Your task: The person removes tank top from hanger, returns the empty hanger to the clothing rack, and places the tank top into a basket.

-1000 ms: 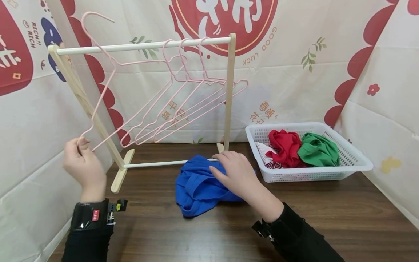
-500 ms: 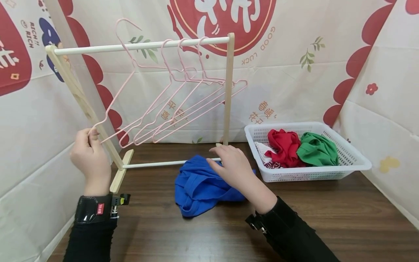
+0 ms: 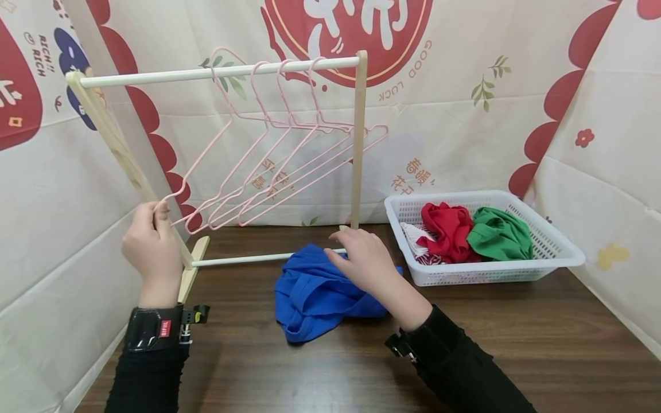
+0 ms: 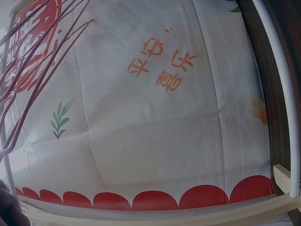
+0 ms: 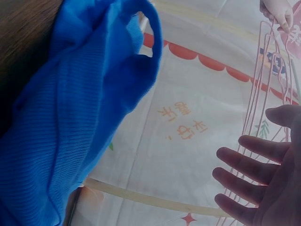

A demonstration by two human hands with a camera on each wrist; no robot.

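Observation:
My left hand (image 3: 155, 246) pinches the lower left corner of a pink clothes hanger (image 3: 207, 149). That hanger's hook reaches above the white top rail (image 3: 155, 77); whether it bears on the rail I cannot tell. Several more pink hangers (image 3: 312, 86) hang from the rail to its right. A blue ribbed garment (image 3: 310, 298) lies crumpled on the table, partly over the rack's low bar. Over its right side hovers my right hand (image 3: 369, 264), palm down. The right wrist view shows that hand's fingers (image 5: 249, 167) spread and holding nothing, apart from the blue cloth (image 5: 70, 108).
A white perforated basket (image 3: 501, 278) stands at the right, with a red cloth (image 3: 446, 229), a green cloth (image 3: 501, 235) and a striped white cloth (image 3: 415, 238) inside. The rack's wooden posts (image 3: 360, 137) rise at both ends. Printed fabric walls surround the table (image 3: 320, 378).
My left hand has moved right, bringing the hanger towards the others while its hook came down to the rail. The right hand shifted slightly left and up; the blue garment stayed put.

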